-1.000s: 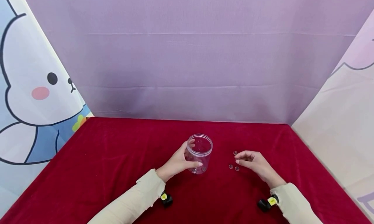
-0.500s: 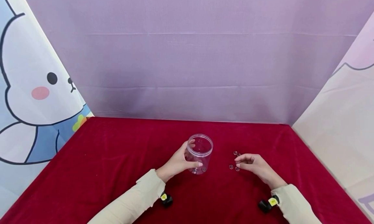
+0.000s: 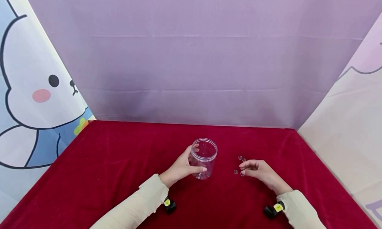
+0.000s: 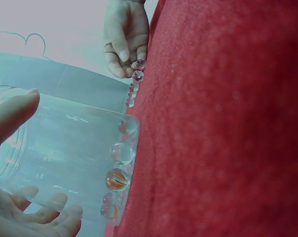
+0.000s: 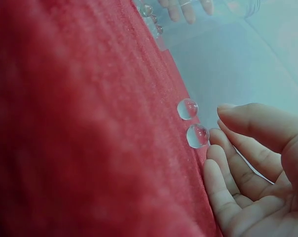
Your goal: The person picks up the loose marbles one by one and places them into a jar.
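Observation:
My left hand (image 3: 182, 166) grips a clear plastic jar (image 3: 206, 164), thumb across its near side and fingers round the far side. The lidless jar stands upright on the red cloth. Glass marbles lie on its bottom, one with an orange swirl (image 4: 117, 180). To the right, several clear marbles (image 3: 235, 172) rest loose on the cloth. Beside them is my right hand (image 3: 261, 172), its fingers loosely bent and the thumb apart from them. In the right wrist view, one clear marble (image 5: 198, 136) lies right at the fingertips; nothing shows between thumb and fingers.
Red cloth (image 3: 119, 176) covers the table. A purple fabric backdrop (image 3: 191, 73) rises along the far edge, with a cartoon-printed panel (image 3: 38, 63) at the left and a pale one (image 3: 352, 129) at the right. Both wrists carry small black devices (image 3: 170, 205).
My right hand has shifted slightly toward the near side, and a marble behind its fingertips has come into view. The left hand and the jar stay in place.

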Tool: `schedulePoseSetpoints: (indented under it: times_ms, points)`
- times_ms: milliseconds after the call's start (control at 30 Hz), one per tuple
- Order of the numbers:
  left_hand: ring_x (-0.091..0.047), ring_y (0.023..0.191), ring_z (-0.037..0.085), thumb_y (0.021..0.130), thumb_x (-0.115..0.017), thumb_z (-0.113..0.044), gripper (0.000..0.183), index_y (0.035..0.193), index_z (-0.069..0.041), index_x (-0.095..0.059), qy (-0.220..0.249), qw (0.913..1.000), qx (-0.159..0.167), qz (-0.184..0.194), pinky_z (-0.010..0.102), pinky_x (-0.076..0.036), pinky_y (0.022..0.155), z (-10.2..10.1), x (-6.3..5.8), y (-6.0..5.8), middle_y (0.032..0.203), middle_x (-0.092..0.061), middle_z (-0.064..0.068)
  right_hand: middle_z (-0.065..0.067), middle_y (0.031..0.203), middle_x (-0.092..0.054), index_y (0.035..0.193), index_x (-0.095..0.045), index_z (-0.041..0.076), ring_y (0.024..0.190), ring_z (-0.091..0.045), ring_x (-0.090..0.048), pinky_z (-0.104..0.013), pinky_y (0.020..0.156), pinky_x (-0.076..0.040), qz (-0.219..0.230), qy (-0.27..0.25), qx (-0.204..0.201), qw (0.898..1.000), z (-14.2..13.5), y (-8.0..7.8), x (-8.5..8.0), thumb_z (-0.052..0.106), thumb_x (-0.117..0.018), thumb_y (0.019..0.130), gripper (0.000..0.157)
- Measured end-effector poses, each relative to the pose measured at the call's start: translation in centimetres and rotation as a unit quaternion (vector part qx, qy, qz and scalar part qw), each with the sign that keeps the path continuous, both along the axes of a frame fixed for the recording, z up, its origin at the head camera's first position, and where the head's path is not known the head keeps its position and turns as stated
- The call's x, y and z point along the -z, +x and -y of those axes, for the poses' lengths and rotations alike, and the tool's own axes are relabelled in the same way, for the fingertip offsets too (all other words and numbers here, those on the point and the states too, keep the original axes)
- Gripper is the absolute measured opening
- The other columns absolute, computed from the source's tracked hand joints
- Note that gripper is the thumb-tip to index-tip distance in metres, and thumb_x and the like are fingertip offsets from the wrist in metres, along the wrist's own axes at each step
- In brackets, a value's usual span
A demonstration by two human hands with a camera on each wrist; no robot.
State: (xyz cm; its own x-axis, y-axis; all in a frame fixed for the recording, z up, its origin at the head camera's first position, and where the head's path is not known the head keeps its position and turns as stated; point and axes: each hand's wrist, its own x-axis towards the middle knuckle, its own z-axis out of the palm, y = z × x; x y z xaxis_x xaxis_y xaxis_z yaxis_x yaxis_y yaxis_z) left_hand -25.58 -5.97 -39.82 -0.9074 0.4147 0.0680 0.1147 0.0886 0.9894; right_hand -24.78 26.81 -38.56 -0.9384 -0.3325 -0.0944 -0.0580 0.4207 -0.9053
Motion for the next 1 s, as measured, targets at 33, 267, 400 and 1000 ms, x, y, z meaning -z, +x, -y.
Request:
schedulePoseSetpoints:
  times_ms: [33, 267, 400, 1000]
  points:
    - [-0.044, 0.120, 0.027, 0.078, -0.078, -0.019, 0.082, 0.144, -0.020, -0.029, 0.001, 1.0000, 0.000, 0.001, 0.047, -0.043, 0.097, 0.00, 0.01, 0.01, 0.142, -0.038, 0.013, -0.022, 0.106, -0.065, 0.113, -0.059, -0.013, 0.085, -0.008, -0.064, -0.021, 0.074, -0.052, 0.001, -0.002, -0.001, 1.000, 0.00, 0.00, 0.05, 0.008, -0.068, 0.085, 0.037]
    - [-0.043, 0.122, 0.027, 0.077, -0.079, -0.022, 0.084, 0.144, -0.021, -0.029, 0.002, 1.0000, -0.002, 0.004, 0.048, -0.041, 0.098, -0.10, 0.08, -0.01, 0.142, -0.038, 0.012, -0.024, 0.107, -0.064, 0.113, -0.058, -0.014, 0.085, -0.009, -0.064, -0.021, 0.074, -0.052, 0.002, -0.010, -0.010, 1.000, -0.14, -0.13, 0.39, 0.007, -0.068, 0.085, 0.036]
    - [-0.044, 0.120, 0.027, 0.077, -0.079, -0.022, 0.084, 0.144, -0.021, -0.029, 0.001, 1.0000, -0.002, 0.003, 0.047, -0.042, 0.097, -0.16, 0.22, -0.13, 0.141, -0.038, 0.012, -0.023, 0.106, -0.063, 0.112, -0.058, -0.014, 0.086, -0.009, -0.063, -0.021, 0.074, -0.052, -0.001, -0.012, -0.014, 1.000, -0.20, -0.24, 0.59, 0.006, -0.067, 0.085, 0.035]
    - [-0.045, 0.119, 0.027, 0.076, -0.079, -0.023, 0.084, 0.144, -0.022, -0.029, -0.006, 1.0000, -0.006, 0.001, 0.046, -0.044, 0.095, -0.13, 0.44, -0.29, 0.141, -0.039, 0.012, -0.009, 0.096, -0.067, 0.106, -0.063, -0.009, 0.085, -0.012, -0.061, -0.023, 0.073, -0.052, -0.008, 0.024, -0.027, 0.999, -0.10, -0.38, 0.87, 0.008, -0.070, 0.082, 0.030]
